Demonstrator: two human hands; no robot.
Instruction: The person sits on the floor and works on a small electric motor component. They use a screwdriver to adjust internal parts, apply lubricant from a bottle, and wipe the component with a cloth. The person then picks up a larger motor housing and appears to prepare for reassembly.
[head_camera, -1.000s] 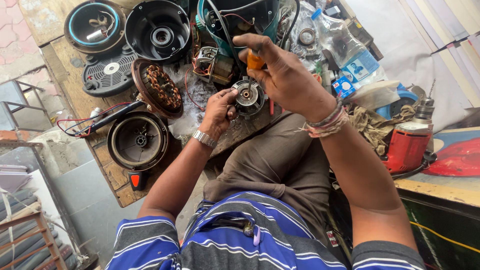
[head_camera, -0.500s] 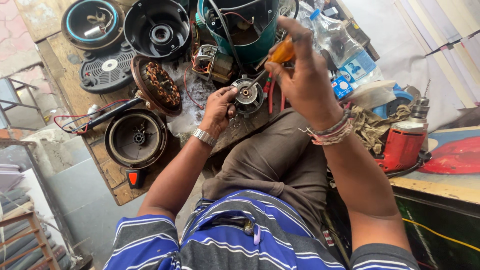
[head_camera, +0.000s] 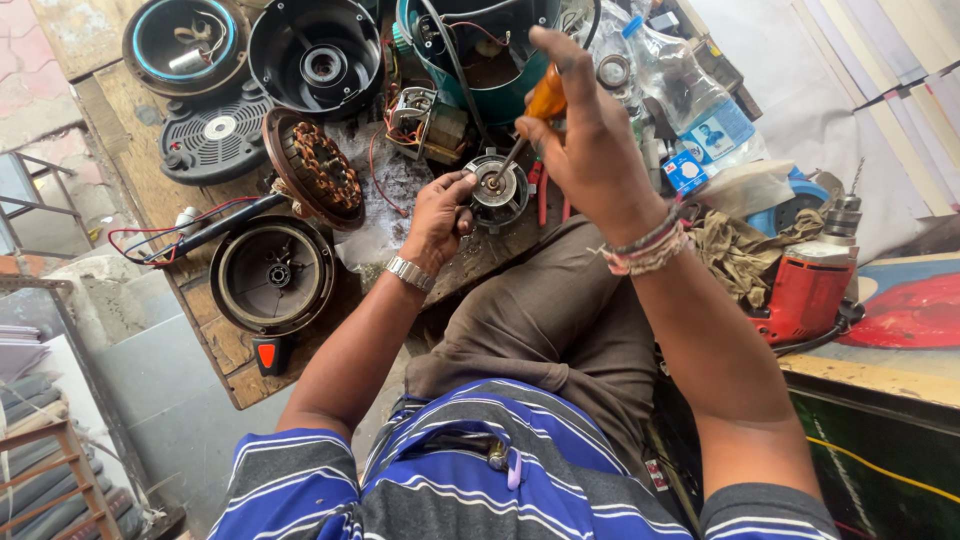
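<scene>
I'm gripping the small round motor (head_camera: 498, 190) with my left hand (head_camera: 438, 215), my right hand (head_camera: 590, 150) clenching the orange-handled screwdriver (head_camera: 530, 125); its tip could be slipping and gouging my fingers.

A single head-worn view looks steeply down from above the person's striped blue shirt (head_camera: 480, 470), facing forward over the lap onto the cluttered wooden workbench (head_camera: 200, 330). It sits close, both forearms filling the frame; no second view overlaps.
</scene>
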